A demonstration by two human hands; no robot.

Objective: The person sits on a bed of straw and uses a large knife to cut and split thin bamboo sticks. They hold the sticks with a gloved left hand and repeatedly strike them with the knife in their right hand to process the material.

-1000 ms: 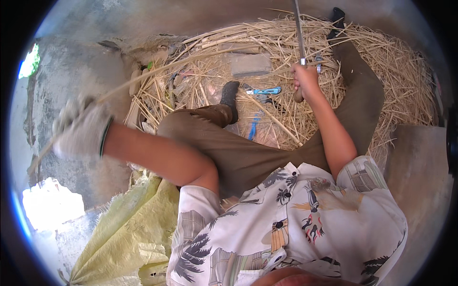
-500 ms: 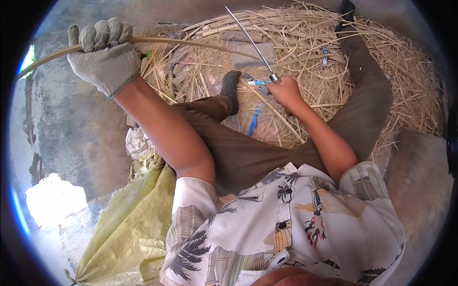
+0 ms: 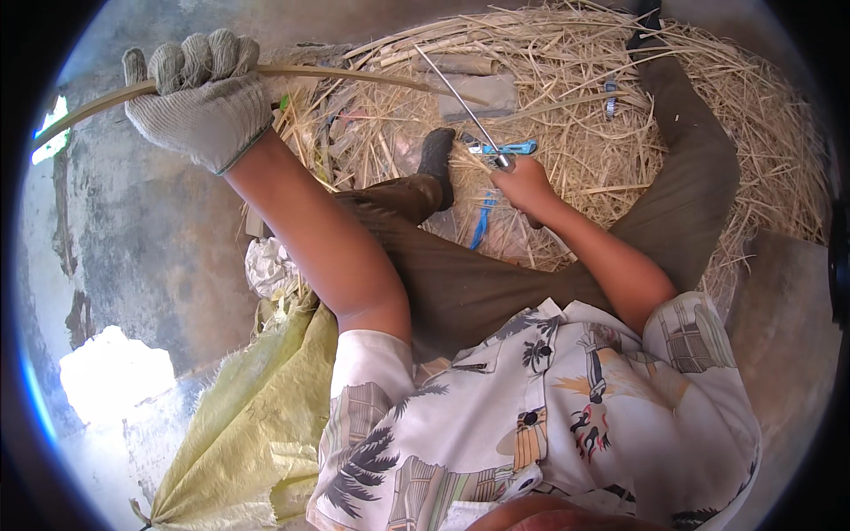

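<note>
Head view, left hand: the grey knit-gloved left hand (image 3: 197, 96) at 10 o'clock is clenched round a long pale bamboo strip (image 3: 354, 76), raised to keep it taut.
Head view, right hand: the bare right hand (image 3: 524, 188) at 1 o'clock grips a thin metal blade (image 3: 460, 104), angled towards the strip.
Head view, ground: a heap of dry straw shavings (image 3: 567, 97) lies under the legs; a yellow woven sack (image 3: 257, 425) lies at 7 o'clock.

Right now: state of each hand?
Left hand: gloved, closed around a long tan cane strip.
Right hand: bare, closed on the handle of a thin metal blade.
</note>
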